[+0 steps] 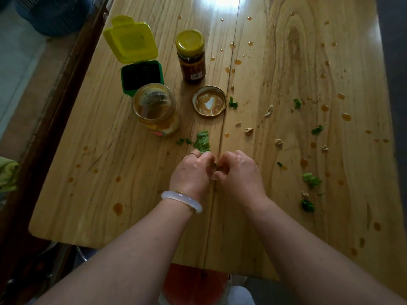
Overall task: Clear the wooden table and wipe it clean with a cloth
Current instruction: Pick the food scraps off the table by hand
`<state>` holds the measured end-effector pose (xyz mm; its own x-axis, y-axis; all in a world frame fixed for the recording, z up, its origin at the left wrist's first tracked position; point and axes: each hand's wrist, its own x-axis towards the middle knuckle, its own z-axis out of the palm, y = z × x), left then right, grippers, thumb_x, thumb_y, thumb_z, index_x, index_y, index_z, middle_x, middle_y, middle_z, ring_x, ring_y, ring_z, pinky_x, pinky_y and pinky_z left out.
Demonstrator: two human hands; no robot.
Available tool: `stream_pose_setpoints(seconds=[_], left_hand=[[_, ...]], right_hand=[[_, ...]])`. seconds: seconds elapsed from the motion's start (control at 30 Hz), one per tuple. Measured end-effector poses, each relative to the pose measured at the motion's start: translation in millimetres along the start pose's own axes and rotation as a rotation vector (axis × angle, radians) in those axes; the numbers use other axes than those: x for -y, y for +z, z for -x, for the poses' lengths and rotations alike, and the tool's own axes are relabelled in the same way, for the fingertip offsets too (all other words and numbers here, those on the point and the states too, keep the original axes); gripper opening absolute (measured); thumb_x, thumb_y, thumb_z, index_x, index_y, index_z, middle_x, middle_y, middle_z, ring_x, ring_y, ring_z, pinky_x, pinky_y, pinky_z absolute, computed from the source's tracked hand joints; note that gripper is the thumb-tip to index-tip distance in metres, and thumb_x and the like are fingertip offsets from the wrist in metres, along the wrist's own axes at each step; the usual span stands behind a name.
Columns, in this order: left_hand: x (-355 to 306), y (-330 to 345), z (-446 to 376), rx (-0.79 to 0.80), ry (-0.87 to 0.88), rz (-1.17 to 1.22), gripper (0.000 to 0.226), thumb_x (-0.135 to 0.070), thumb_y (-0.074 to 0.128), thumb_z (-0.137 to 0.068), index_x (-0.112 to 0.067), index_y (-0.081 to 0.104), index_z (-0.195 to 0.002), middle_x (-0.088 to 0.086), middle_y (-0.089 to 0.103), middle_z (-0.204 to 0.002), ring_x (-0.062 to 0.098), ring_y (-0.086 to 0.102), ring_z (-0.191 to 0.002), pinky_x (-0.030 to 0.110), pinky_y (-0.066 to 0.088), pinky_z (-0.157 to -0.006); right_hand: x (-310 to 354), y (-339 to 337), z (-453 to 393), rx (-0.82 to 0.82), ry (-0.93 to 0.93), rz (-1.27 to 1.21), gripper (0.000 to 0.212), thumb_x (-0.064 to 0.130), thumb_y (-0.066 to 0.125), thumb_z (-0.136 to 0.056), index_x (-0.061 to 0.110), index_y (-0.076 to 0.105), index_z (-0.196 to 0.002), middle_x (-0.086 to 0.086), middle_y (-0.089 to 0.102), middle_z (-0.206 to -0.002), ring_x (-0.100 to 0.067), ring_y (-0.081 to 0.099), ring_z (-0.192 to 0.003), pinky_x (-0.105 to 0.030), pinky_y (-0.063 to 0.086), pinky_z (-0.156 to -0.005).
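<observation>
Left hand (191,172): knuckles up over the middle of the desk, fingers curled in tight, a ring on one finger, a pale bangle (182,200) on the wrist; a green scrap shows at its fingertips.
Right hand (239,171): mirrors it, fingers curled down and inward, thumb tip meeting the left thumb right over the seam between the boards.
Grip: both hands are bunched together on a small dark-green bit between them; which hand truly pinches it, I cannot tell.
Arms: both forearms reach in from the near edge, converging at mid-desk.
Desk (110,194): pale wood, dotted with orange-brown sauce drops, thickest toward the right edge.
Big leaf piece (202,142): lies flat just beyond the left knuckles, touching them.
Open glass jar (156,108): stands left of centre, smeared inside.
Loose lid (209,101): inner face up, just right of that jar.
Capped sauce jar (190,56): upright, farther back.
Green box (142,77): yellow flip lid raised, toward the far left corner.
Scraps: green bits (311,179) and pale crumbs (248,130) scattered across the right half.
</observation>
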<state>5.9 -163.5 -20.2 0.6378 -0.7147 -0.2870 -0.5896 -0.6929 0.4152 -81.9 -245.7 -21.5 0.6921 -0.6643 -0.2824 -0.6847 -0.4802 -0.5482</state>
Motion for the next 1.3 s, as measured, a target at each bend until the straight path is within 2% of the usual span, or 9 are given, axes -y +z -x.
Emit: stream_pose_setpoints(seconds=[0.1,0.2,0.4,0.5,0.63,0.77,0.93,1.13,1.3], left_hand=[[-6.2,-0.8,-4.2,0.013,0.04,-0.059,0.015,-0.014,0.047,-0.094,-0.019,0.059,-0.103,0.003,0.053,-0.101,0.022,0.051,-0.095,0.029,0.036,-0.067],[-6.3,-0.3,-1.3,0.014,0.051,-0.054,0.017,-0.013,0.044,-0.094,-0.015,0.06,-0.101,0.004,0.053,-0.106,0.022,0.05,-0.097,0.029,0.039,-0.069],[18.7,-4.7,19.9,-0.176,-0.092,0.132,0.008,-0.016,0.058,-0.09,-0.011,0.064,-0.091,0.001,0.048,-0.107,0.013,0.046,-0.084,0.025,0.04,-0.071],[26.1,-7.3,19.2,-0.18,-0.185,0.14,0.003,-0.014,0.061,-0.088,-0.012,0.063,-0.087,0.0,0.047,-0.11,0.011,0.044,-0.082,0.021,0.036,-0.07],[20.1,-12.3,11.3,-0.162,-0.182,0.148,0.016,-0.011,0.062,-0.085,-0.016,0.058,-0.1,0.001,0.052,-0.109,0.015,0.051,-0.091,0.02,0.038,-0.074],[13.8,-14.4,6.8,-0.117,-0.14,0.121,0.03,-0.015,0.062,-0.086,-0.018,0.056,-0.115,0.0,0.051,-0.118,0.018,0.053,-0.104,0.026,0.044,-0.086],[13.4,-13.9,6.7,-0.059,-0.103,0.051,0.011,-0.016,0.053,-0.092,-0.015,0.063,-0.097,0.002,0.054,-0.106,0.019,0.054,-0.093,0.028,0.047,-0.077],[22.7,-10.2,20.6,-0.079,-0.114,0.108,0.009,-0.017,0.054,-0.092,-0.015,0.064,-0.094,-0.001,0.054,-0.099,0.013,0.05,-0.086,0.021,0.039,-0.071],[30.5,-9.6,33.1,-0.132,-0.211,0.249,0.004,-0.015,0.062,-0.088,-0.018,0.065,-0.087,-0.002,0.061,-0.09,0.01,0.056,-0.082,0.015,0.042,-0.065]], right_hand=[[-1.1,2.1,1.0,-0.026,-0.014,-0.012,0.01,0.022,0.067,-0.09,0.021,0.072,-0.099,0.008,0.051,-0.088,-0.008,0.05,-0.08,-0.019,0.042,-0.072],[-1.7,1.9,1.6,-0.022,-0.026,-0.005,0.01,0.019,0.062,-0.092,0.019,0.071,-0.097,0.007,0.052,-0.088,-0.009,0.051,-0.08,-0.021,0.044,-0.072],[-0.6,0.0,4.4,-0.019,-0.01,-0.037,0.003,0.018,0.06,-0.093,0.02,0.06,-0.095,0.006,0.052,-0.092,-0.009,0.052,-0.083,-0.022,0.05,-0.075],[3.6,-0.1,4.9,-0.006,0.014,-0.055,0.019,0.024,0.068,-0.089,0.022,0.057,-0.104,0.008,0.05,-0.096,-0.007,0.05,-0.086,-0.018,0.042,-0.074],[10.2,2.1,2.6,-0.01,-0.005,-0.018,0.019,0.026,0.068,-0.089,0.022,0.062,-0.106,0.007,0.052,-0.096,-0.01,0.052,-0.088,-0.019,0.042,-0.073],[14.0,6.2,-0.9,-0.029,-0.054,0.049,0.013,0.017,0.056,-0.095,0.02,0.068,-0.097,0.005,0.051,-0.087,-0.011,0.049,-0.077,-0.019,0.035,-0.064],[13.1,10.9,-0.5,-0.001,-0.098,0.098,0.012,0.016,0.052,-0.095,0.017,0.064,-0.094,0.001,0.052,-0.089,-0.014,0.05,-0.078,-0.024,0.043,-0.067],[-2.1,-0.5,-3.9,-0.165,0.076,-0.16,0.004,0.018,0.056,-0.096,0.02,0.059,-0.094,0.005,0.052,-0.093,-0.006,0.05,-0.082,-0.018,0.046,-0.074],[-2.3,2.0,-0.6,-0.011,0.041,-0.043,0.024,0.033,0.07,-0.087,0.021,0.058,-0.104,0.006,0.051,-0.098,-0.008,0.051,-0.088,-0.022,0.049,-0.079]])
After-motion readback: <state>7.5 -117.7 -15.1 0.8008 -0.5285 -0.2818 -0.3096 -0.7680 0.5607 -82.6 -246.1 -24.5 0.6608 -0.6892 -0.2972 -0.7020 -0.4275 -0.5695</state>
